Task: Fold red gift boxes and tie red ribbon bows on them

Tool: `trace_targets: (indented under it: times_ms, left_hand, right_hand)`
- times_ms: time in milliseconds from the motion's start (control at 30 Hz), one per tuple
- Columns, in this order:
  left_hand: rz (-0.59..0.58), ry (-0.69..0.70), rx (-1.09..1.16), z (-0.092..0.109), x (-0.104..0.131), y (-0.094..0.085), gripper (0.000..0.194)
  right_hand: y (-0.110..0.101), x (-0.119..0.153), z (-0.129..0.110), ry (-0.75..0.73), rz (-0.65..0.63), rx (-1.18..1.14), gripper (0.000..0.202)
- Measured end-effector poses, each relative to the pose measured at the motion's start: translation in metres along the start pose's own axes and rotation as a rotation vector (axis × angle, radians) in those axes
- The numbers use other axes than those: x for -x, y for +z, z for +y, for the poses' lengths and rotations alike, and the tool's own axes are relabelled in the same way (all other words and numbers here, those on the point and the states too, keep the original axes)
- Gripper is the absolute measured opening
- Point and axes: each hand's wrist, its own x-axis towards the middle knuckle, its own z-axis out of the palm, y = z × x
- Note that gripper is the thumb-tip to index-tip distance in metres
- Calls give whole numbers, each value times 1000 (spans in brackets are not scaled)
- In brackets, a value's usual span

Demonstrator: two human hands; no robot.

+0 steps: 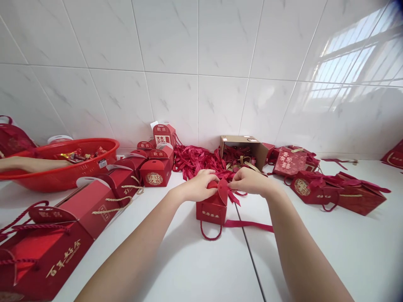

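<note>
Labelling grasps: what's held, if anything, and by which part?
Left hand holds the small red box by its top; right hand is at the rounded flap and ribbon; whether it grips either can't be told.

A small, gold-lettered red box point(211, 212) is standing left-front of the open carton point(261, 155), its rope handle point(211, 239) drooping, crimson ribbon point(252, 225) trailing, half-hidden top flaps point(223, 191) seemingly meeting.

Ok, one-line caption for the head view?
Left fingers and right fingers at the top of a small red box, red ribbons heaped behind.
</note>
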Motion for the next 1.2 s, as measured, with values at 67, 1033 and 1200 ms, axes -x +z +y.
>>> trace_targets:
  times_ms: [67, 1033, 1200]
  left_hand:
    - [9, 3, -1, 0, 0, 1, 34]
    - [-36, -305, -79, 4, 19, -23, 21]
    - [-13, -309, -26, -10, 15, -26, 10]
  right_hand:
    - [2, -1, -1, -1, 2, -6, 37]
    - [-32, 88, -30, -751, 582, -891, 9]
    - [-36, 84, -20, -794, 412, -936, 12]
